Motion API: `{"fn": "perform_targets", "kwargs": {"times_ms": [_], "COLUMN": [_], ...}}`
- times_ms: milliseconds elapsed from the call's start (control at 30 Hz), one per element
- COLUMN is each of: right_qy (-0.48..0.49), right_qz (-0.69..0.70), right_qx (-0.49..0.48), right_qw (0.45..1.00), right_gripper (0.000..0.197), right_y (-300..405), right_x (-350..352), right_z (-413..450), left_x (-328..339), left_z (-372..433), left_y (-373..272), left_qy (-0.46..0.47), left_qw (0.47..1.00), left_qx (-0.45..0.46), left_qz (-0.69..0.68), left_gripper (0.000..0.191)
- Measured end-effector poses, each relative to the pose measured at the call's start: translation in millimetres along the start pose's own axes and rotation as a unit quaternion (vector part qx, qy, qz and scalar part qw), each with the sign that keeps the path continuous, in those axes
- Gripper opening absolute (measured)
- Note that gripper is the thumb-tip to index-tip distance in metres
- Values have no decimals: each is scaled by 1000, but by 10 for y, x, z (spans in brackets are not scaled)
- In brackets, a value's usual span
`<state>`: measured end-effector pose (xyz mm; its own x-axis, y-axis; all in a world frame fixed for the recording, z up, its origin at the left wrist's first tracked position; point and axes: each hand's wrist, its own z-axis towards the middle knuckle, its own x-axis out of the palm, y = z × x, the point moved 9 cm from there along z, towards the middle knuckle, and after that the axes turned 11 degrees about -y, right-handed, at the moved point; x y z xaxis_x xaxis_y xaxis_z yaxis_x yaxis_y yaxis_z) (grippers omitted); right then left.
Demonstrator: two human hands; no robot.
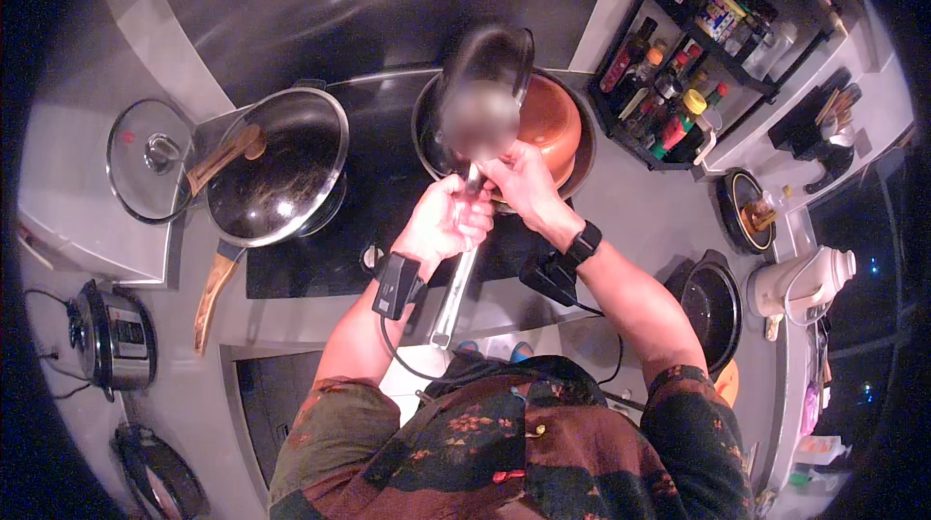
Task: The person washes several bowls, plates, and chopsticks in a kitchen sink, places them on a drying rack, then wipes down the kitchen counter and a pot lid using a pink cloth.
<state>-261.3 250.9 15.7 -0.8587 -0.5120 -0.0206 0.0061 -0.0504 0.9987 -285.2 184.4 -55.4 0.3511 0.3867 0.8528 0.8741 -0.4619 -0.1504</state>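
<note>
My left hand (447,220) is closed around the long metal handle (458,294) of a dark pan (491,58), which is tilted up over the stove. My right hand (525,182) has its fingers on the upper end of that handle, near the pan's body. A blurred round patch covers part of the pan, so its inner detail is hidden. Just beyond my right hand an orange-brown pot (549,120) lies with its rounded side showing. Both sit over a wide dark wok or pan (585,149) on the black cooktop (298,276).
On the left stand a wok (291,163) with a wooden handle, a wooden utensil (225,156), a glass lid (149,189) and an electric cooker (116,338). A rack (633,145) of bottles is at the right, near a black pot (709,312) and a beige jug (793,283).
</note>
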Motion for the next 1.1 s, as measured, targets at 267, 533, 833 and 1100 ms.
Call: {"fn": "perform_targets", "kwargs": {"times_ms": [267, 533, 833, 1100], "right_qy": [-25, -43, -34, -37], "right_qz": [-10, -33, -40, 5], "right_qx": [12, -46, -44, -35], "right_qw": [1000, 997, 998, 999], "right_gripper": [20, 18, 15, 14], "right_y": [-28, -186, -68, 22], "right_x": [-115, -224, -161, -243], "right_z": [-27, -58, 57, 187], "left_x": [-85, -310, -195, -13], "left_z": [-50, -206, -100, -24], "left_y": [29, -505, -469, -431], "left_qy": [-6, -262, -242, -168], "left_qw": [1000, 811, 840, 904], "left_qx": [7, 292, 246, 253], "left_qz": [1, 434, 418, 300], "left_gripper": [25, 28, 26, 26]}}
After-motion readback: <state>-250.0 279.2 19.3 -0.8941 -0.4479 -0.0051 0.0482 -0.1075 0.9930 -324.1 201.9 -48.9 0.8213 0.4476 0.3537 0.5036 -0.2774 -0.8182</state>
